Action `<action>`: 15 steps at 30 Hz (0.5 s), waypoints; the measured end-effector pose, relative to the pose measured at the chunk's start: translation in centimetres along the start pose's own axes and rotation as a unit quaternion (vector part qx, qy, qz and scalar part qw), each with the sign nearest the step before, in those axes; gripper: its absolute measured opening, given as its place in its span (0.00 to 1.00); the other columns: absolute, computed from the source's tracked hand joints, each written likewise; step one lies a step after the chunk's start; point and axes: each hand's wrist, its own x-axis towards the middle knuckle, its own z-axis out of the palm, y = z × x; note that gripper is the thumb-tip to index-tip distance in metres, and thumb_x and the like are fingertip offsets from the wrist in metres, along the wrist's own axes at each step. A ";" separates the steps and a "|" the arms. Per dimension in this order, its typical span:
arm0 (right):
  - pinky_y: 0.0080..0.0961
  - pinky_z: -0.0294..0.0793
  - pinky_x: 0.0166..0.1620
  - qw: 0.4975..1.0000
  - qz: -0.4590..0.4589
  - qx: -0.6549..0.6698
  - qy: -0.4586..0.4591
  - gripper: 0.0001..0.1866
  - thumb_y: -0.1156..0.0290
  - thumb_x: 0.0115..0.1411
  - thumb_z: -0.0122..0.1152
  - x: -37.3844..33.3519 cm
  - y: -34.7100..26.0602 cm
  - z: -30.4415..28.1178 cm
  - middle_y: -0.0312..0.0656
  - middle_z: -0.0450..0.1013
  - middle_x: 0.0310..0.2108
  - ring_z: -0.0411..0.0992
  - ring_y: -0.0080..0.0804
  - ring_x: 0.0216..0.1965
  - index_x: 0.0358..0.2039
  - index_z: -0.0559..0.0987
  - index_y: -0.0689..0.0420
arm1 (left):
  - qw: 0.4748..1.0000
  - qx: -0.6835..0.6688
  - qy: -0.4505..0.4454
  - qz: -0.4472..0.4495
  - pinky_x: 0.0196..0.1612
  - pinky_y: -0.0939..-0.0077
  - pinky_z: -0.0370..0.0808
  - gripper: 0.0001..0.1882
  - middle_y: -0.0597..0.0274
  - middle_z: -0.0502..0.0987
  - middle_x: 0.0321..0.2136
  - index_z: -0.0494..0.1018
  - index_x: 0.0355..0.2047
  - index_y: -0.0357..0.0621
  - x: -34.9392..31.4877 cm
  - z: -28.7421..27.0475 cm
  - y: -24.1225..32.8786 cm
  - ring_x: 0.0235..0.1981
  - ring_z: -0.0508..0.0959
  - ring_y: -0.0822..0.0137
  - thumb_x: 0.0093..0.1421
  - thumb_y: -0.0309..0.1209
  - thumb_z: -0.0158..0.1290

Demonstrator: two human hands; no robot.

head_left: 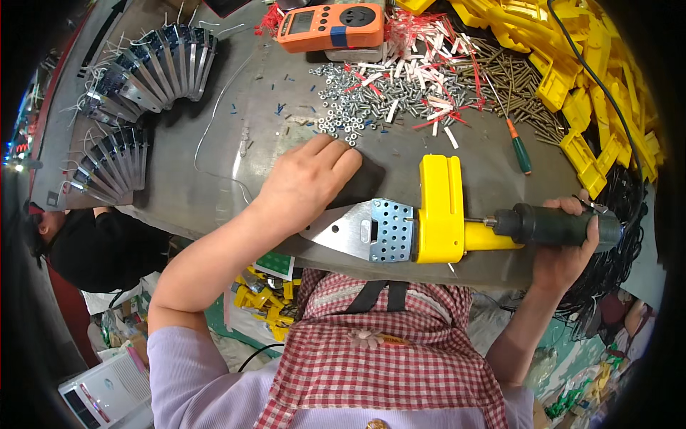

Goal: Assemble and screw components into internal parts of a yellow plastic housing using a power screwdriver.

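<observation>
My left hand [309,179] reaches over the metal table, its fingers curled together at the near edge of a heap of small nuts [350,123]. Whatever its fingertips hold, if anything, is hidden. In my right hand [561,250] is a black electric screwdriver [543,225], lying sideways with its bit pointing left at the yellow plastic housing [441,214]. That housing lies by the table's near edge with a yellow handle part [489,237] to its right. A perforated metal bracket [391,230] and a flat pointed silver plate [346,230] extend from its left side.
Silver plates with wires [168,68] stand in rows at the left. An orange multimeter [332,27], white and red sleeves [429,64], long screws [525,86], a green-handled screwdriver [519,148] and piled yellow housings [600,71] lie beyond. Another person [107,247] is at left.
</observation>
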 end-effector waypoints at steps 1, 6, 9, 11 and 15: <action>0.36 0.62 0.56 1.000 0.005 0.013 -0.008 0.23 0.64 0.62 0.49 0.1 0.0 0.0 0.37 0.62 0.35 0.64 0.28 0.41 0.54 0.62 0.61 | 1.000 -0.002 0.000 0.001 0.37 0.68 0.73 0.13 0.57 0.75 0.31 0.69 0.30 0.41 -0.2 0.0 0.2 0.34 0.75 0.57 0.42 0.17 0.55; 0.36 0.62 0.55 0.999 0.027 0.021 -0.008 0.24 0.64 0.61 0.50 -0.5 0.1 0.3 0.37 0.63 0.35 0.64 0.28 0.41 0.54 0.62 0.61 | 0.935 -0.313 0.087 -0.139 0.44 0.67 0.68 0.10 0.63 0.76 0.30 0.72 0.27 0.44 -1.9 0.4 4.4 0.35 0.74 0.61 0.44 0.20 0.59; 0.36 0.62 0.55 0.999 0.028 0.026 0.009 0.24 0.64 0.60 0.51 -0.3 0.3 -0.1 0.37 0.63 0.35 0.64 0.27 0.40 0.54 0.62 0.61 | 0.909 -0.363 0.102 -0.179 0.53 0.62 0.59 0.11 0.64 0.72 0.29 0.73 0.28 0.45 -2.3 2.0 6.3 0.39 0.71 0.62 0.41 0.22 0.59; 0.36 0.62 0.55 0.999 0.016 0.029 0.015 0.24 0.64 0.60 0.52 -0.4 0.4 -0.5 0.36 0.63 0.34 0.64 0.27 0.40 0.53 0.62 0.60 | 0.903 -0.359 0.125 -0.201 0.54 0.63 0.57 0.11 0.65 0.72 0.30 0.72 0.27 0.45 -2.3 2.4 6.8 0.40 0.70 0.62 0.40 0.21 0.57; 0.35 0.62 0.55 0.997 0.000 0.082 -0.002 0.22 0.65 0.57 0.54 -0.6 0.7 -0.3 0.34 0.62 0.33 0.64 0.26 0.39 0.49 0.64 0.59 | 0.915 -0.340 0.129 -0.176 0.49 0.67 0.58 0.10 0.65 0.79 0.31 0.69 0.27 0.44 -2.0 2.6 6.8 0.38 0.68 0.65 0.45 0.21 0.58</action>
